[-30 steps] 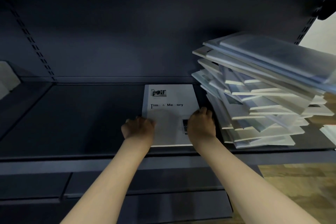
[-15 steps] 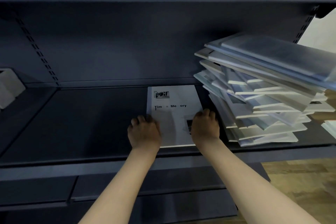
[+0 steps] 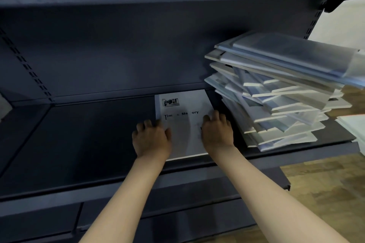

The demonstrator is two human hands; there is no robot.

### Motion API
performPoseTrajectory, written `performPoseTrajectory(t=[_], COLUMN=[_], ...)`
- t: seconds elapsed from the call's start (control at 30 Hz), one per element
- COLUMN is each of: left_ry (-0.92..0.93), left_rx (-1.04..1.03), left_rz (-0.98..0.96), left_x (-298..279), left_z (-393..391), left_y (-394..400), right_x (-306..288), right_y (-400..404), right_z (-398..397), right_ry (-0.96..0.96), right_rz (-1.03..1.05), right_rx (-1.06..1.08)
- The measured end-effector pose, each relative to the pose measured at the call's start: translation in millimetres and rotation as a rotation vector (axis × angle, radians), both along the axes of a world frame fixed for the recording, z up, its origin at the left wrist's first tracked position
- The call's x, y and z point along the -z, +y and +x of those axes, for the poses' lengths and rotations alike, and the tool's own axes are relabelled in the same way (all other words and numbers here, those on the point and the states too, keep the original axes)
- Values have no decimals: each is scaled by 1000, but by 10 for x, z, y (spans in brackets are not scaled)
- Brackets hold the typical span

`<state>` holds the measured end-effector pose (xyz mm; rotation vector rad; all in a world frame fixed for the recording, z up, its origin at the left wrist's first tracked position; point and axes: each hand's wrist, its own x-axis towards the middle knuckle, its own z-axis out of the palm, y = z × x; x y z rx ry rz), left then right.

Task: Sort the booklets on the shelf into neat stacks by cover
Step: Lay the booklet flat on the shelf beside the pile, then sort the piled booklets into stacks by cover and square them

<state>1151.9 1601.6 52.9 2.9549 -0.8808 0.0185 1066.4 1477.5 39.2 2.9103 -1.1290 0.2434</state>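
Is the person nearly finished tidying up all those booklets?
Not nearly. One white booklet lies flat on the shelf, starting a stack. The left hand and right hand rest at its two sides, seemingly squaring it. Left to do: the tall, crooked pile beside it looks unsorted.

Dark metal shelf (image 3: 79,144), white booklet (image 3: 183,124) flat on it – beside it, askew pile of booklets (image 3: 276,104)

Single head-worn view, forward and down, close over the dark shelf (image 3: 79,144).
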Motion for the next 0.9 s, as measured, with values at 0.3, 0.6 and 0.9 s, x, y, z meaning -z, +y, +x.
performPoseTrajectory(t=[0.3, 0.6, 0.9], left_ry=[-161, -188, -192], left_rx=[192, 176, 117], left_rz=[-341, -428, -387], left_x=[-760, -1149, -1246], left_z=[-139, -436, -906], left_y=[-194, -516, -826], right_x=[-371, -1083, -1722], right_y=[16, -291, -840], right_z=[-171, -391, -987], right_ry=[-88, -324, -97], right_rz=[-141, -352, -363], right_rx=[-116, -286, -94])
